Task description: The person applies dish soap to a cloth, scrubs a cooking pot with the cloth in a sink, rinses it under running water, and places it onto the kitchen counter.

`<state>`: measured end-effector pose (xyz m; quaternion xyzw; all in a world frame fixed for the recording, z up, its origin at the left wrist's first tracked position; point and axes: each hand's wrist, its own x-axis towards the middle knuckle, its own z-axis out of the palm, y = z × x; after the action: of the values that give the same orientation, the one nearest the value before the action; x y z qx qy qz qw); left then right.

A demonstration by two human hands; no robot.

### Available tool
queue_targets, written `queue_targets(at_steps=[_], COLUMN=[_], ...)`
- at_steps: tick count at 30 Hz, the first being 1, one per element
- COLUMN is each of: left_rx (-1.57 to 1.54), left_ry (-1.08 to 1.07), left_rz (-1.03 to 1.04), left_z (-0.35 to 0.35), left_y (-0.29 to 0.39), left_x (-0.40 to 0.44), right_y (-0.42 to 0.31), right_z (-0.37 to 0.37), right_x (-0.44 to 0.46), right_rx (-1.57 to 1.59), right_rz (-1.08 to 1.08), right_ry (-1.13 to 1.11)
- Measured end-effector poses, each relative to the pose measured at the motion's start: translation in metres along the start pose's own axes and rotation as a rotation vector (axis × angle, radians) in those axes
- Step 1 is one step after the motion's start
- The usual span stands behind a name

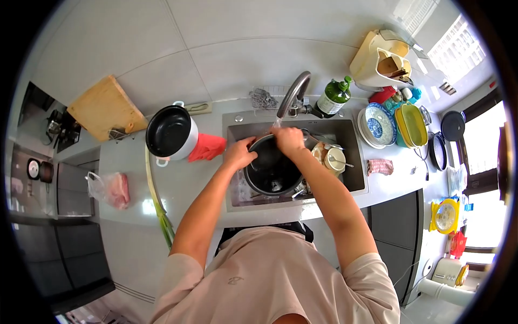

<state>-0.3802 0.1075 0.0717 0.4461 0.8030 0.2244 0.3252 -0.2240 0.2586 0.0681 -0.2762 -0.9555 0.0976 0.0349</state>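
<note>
A round black pot (pixel 272 170) is tilted in the steel sink (pixel 353 162), under the curved faucet (pixel 295 92). My left hand (pixel 240 154) grips the pot's left rim, thumb and fingers closed on it. At the top rim, just below the faucet's mouth, my right hand (pixel 288 140) holds the edge; its fingertips are partly hidden. Water seems to run from the faucet near those fingers. Right of the pot, cups (pixel 335 159) with a spoon and other dishes lie in the sink, partly behind my right forearm.
Left of the sink are a white pot with black inside (pixel 170 132), a red cloth (pixel 206 147), a green onion (pixel 162 218), a bagged piece of meat (pixel 116 190) and a cutting board (pixel 107 108). A green bottle (pixel 334 98) and stacked plates (pixel 379 124) stand at the right.
</note>
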Motion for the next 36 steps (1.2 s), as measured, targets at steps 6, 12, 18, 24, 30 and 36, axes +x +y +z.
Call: queue_targets(at_steps=[6, 12, 18, 24, 30, 36], left_rx=[-0.537, -0.865, -0.726, -0.613, -0.318, -0.229], left_ry=[0.010, -0.189, 0.025, 0.033, 0.136, 0.177], left_rz=[-0.112, -0.370, -0.199, 0.009, 0.400, 0.520], left_z=[0.031, 0.054, 0.069, 0.106, 0.125, 0.141], left_y=[-0.038, -0.033, -0.012, -0.037, -0.001, 0.039], left_x=[-0.023, -0.018, -0.009, 0.027, 0.025, 0.022], right_y=[0.027, 0.058, 0.105, 0.119, 0.139, 0.139], right_z=[-0.008, 0.011, 0.015, -0.021, -0.013, -0.025], right_x=[-0.024, -0.048, -0.075, -0.123, -0.173, -0.212], right_rx=[0.210, 0.350, 0.514, 0.511, 0.333, 0.092], right_rz=[0.522, 0.613, 0.492, 0.366, 0.331, 0.291], right_ry=[0.015, 0.079, 0.089, 0.152, 0.337, 0.548])
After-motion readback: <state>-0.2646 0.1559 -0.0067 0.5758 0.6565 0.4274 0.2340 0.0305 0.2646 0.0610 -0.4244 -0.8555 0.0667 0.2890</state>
